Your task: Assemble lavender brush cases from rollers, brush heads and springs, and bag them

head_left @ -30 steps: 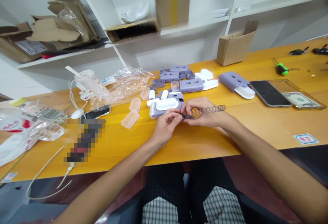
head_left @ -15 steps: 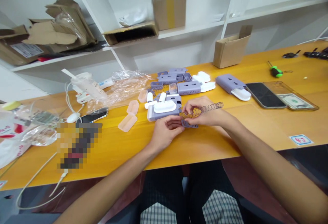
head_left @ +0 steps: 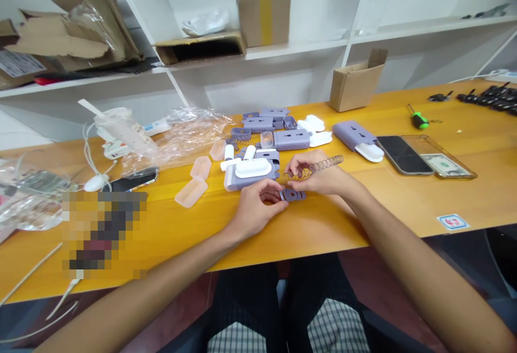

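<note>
My right hand (head_left: 313,174) is closed on a long thin metal coil spring (head_left: 328,164), which sticks out up and to the right past the fingers. My left hand (head_left: 260,207) pinches a small flat purple plastic piece (head_left: 294,195) with ring-like cut-outs, just below the right fingertips. Directly behind the left hand lies a purple plastic housing (head_left: 252,180) with a white oval cover (head_left: 253,168) on top. White cylinders (head_left: 249,152) stand beside it. The spring's near end is partly hidden by the fingers.
Several purple housings (head_left: 291,140) with white parts lie farther back. Translucent pink trays (head_left: 191,192) are at the left, near crumpled clear plastic (head_left: 186,132). On the right are a purple dispenser (head_left: 353,133), a phone (head_left: 405,154), a green-handled screwdriver (head_left: 419,120) and a cardboard box (head_left: 357,84).
The view has shifted slightly, so the table things sit farther left. The flat purple piece has turned and shows more of its face; both hands keep their holds.
</note>
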The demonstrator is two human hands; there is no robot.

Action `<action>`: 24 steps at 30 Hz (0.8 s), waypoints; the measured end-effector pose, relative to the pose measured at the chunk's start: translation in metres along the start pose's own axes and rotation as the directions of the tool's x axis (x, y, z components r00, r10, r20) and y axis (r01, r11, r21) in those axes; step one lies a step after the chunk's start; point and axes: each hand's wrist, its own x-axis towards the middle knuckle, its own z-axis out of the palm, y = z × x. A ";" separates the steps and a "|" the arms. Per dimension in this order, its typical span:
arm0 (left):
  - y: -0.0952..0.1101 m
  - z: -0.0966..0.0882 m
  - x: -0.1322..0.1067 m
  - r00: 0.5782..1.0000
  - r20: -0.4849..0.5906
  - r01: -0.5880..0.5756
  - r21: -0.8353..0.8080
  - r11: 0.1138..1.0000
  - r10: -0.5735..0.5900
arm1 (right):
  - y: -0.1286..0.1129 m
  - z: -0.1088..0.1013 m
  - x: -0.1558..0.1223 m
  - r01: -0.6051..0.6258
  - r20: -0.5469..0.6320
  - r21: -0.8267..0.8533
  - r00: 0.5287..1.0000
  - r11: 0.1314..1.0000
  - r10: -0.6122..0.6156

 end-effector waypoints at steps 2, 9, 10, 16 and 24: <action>0.002 -0.001 -0.003 0.995 -0.067 -0.071 0.071 0.995 0.076 | 0.001 0.000 0.000 0.002 -0.004 0.000 1.000 1.000 -0.002; 0.009 -0.009 -0.013 0.914 -0.164 -0.267 0.443 0.856 0.370 | 0.001 0.007 -0.002 0.085 -0.011 -0.170 0.996 0.982 -0.088; 0.009 -0.010 -0.013 0.912 -0.168 -0.265 0.453 0.851 0.374 | 0.002 0.009 -0.002 0.105 -0.008 -0.195 0.994 0.975 -0.109; 0.008 -0.007 -0.010 0.903 -0.145 -0.297 0.469 0.832 0.404 | 0.009 0.014 -0.001 0.268 0.095 -0.264 0.963 0.926 -0.252; 0.005 -0.006 -0.010 0.920 -0.132 -0.290 0.405 0.867 0.369 | 0.004 0.013 -0.002 0.309 0.183 -0.275 0.947 0.910 -0.265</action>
